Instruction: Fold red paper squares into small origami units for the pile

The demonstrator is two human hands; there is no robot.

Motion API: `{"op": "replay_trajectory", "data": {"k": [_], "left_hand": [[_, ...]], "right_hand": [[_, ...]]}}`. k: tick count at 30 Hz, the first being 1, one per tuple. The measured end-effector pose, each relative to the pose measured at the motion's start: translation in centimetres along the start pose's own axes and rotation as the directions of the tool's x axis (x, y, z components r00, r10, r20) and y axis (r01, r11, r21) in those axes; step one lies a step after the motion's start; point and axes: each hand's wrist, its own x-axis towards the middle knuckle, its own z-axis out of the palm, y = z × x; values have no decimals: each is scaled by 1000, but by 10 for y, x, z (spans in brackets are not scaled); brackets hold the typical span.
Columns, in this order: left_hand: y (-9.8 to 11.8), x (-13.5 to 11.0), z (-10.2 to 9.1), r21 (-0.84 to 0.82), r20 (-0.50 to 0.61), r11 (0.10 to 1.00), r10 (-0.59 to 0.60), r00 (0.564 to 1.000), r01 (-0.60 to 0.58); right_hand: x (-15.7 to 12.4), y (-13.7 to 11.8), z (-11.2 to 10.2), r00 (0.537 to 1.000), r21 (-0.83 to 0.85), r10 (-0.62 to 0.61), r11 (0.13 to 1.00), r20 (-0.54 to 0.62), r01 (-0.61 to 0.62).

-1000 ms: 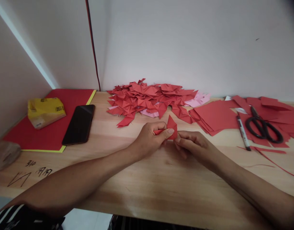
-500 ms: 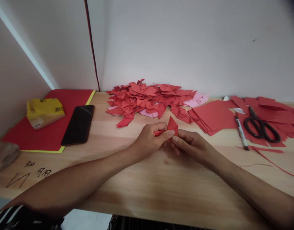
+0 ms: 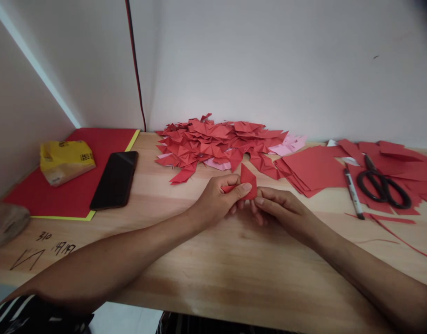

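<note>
Between my hands, just above the wooden table, is a small folded red paper [image 3: 249,178] with a pointed tip facing up. My left hand [image 3: 223,195] pinches it, thumb across the front and the other fingers behind. My right hand [image 3: 281,206] is at the paper's lower right edge, with thumb and forefinger closed at that edge. Its lower fingers curl loosely beneath. Behind the hands lies a heap of folded red paper pieces [image 3: 213,144], with a few pink ones among them. A stack of red paper squares [image 3: 314,169] sits to the right of the heap.
Black-handled scissors [image 3: 384,188] lie on red paper scraps at right, beside a marker pen [image 3: 353,194]. On the left are a phone [image 3: 115,181], a yellow packet [image 3: 67,160] and red sheets [image 3: 70,204] with a yellow edge. A wall [image 3: 269,60] stands behind the table.
My right thumb has moved off the paper's front to its right edge. The left hand keeps its pinch, and the paper has shifted slightly left and up. The whole view has shifted a little.
</note>
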Motion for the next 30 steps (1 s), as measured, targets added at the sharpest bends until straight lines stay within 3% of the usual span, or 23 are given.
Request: {"op": "replay_trajectory", "data": {"k": [11,16,23,26,30], "left_hand": [[3,0,1,-67,74,995,-68,995,73],[2,0,1,-79,84,994,-66,994,73],[2,-3,2,-167,168,981,-75,983,103],[3,-2,1,-117,135,991,-50,990,66],[5,-2,0,103,22,992,68,997,-69]], "right_hand": [[-3,15,-1,1000,74,-26,997,-17,27],[-5,13,0,997,-5,-7,1000,-72,7],[-11,5,0,992,-118,-93,989,-82,83],[-9,2,-1,996,-151,-72,986,-54,63],[-5,-1,0,996,-177,-7,984,-88,-9]]}}
